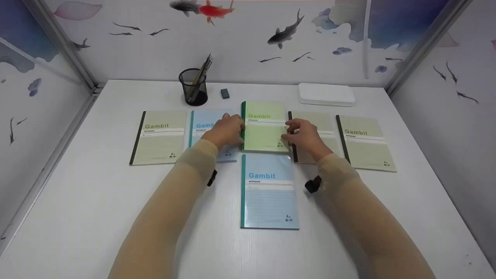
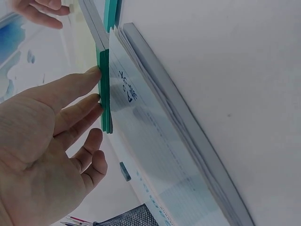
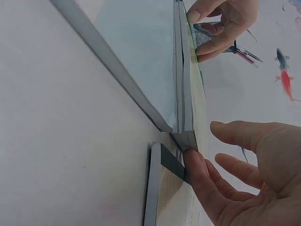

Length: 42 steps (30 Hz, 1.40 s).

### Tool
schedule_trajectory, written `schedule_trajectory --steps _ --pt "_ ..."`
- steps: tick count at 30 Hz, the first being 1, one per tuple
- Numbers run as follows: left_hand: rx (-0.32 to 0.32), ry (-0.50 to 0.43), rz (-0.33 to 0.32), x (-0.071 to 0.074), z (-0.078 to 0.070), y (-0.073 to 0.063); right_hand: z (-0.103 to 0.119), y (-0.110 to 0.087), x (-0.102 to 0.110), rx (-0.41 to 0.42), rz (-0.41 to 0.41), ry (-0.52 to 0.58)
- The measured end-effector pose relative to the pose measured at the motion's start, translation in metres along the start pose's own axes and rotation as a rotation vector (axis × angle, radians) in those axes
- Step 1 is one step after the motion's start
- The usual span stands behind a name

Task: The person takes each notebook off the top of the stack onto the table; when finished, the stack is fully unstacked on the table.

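A small stack of green notebooks (image 1: pixel 265 133) with dark green spines lies in the middle of the back row. My left hand (image 1: pixel 228 130) touches its spine (image 2: pixel 105 110) with fingertips, palm over a blue notebook (image 1: pixel 198 118). On the opposite side, my right hand (image 1: pixel 306 135) has a fingertip against the stack's edge (image 3: pixel 189 136); its thumb stands apart from it in the right wrist view. Beneath that hand lies a partly covered olive notebook (image 1: pixel 326 123). Directly in front of the stack is another blue notebook (image 1: pixel 269 201), lying flat with its teal spine on the left.
Olive notebooks lie at the row's left end (image 1: pixel 161 145) and right end (image 1: pixel 368 145). Behind the row stand a black mesh pen cup (image 1: pixel 193 89), a dark eraser (image 1: pixel 225 93) and a white case (image 1: pixel 326 95). Printed wall panels (image 1: pixel 240 46) border the white table (image 1: pixel 97 193).
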<state>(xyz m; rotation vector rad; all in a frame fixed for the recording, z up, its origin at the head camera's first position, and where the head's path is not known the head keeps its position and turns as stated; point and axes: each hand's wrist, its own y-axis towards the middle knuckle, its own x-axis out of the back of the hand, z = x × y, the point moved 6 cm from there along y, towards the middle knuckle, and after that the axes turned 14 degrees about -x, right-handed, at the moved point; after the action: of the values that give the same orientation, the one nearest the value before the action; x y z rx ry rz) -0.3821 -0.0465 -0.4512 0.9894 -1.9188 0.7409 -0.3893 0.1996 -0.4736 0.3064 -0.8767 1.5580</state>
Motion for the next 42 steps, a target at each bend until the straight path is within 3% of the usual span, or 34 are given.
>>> schedule_trajectory --steps 8,13,20,26,31,33,39,42 --pt "0.009 0.014 0.005 0.0 0.001 0.001 0.005 0.011 -0.003 -0.1 -0.017 0.013" --pt "0.005 0.013 0.016 0.0 -0.001 0.002 0.008 0.013 -0.002 -0.102 -0.046 -0.052" --pt "0.019 0.002 0.027 0.0 -0.003 0.001 0.009 0.012 -0.002 -0.114 -0.042 -0.027" --pt "0.047 -0.03 -0.013 0.0 0.002 0.001 0.014 0.006 -0.001 -0.065 -0.117 -0.021" --pt "0.028 -0.039 -0.028 -0.001 0.005 0.002 0.014 0.003 0.001 -0.065 -0.178 -0.002" --pt "0.02 -0.038 -0.025 0.0 0.005 0.002 0.011 0.004 0.002 -0.079 -0.154 0.043" --pt "0.027 -0.045 -0.032 0.002 0.008 0.002 -0.006 0.013 0.001 -0.204 0.016 0.254" --pt "0.034 -0.043 -0.017 0.002 0.011 0.002 -0.009 0.015 0.0 -0.211 0.051 0.299"
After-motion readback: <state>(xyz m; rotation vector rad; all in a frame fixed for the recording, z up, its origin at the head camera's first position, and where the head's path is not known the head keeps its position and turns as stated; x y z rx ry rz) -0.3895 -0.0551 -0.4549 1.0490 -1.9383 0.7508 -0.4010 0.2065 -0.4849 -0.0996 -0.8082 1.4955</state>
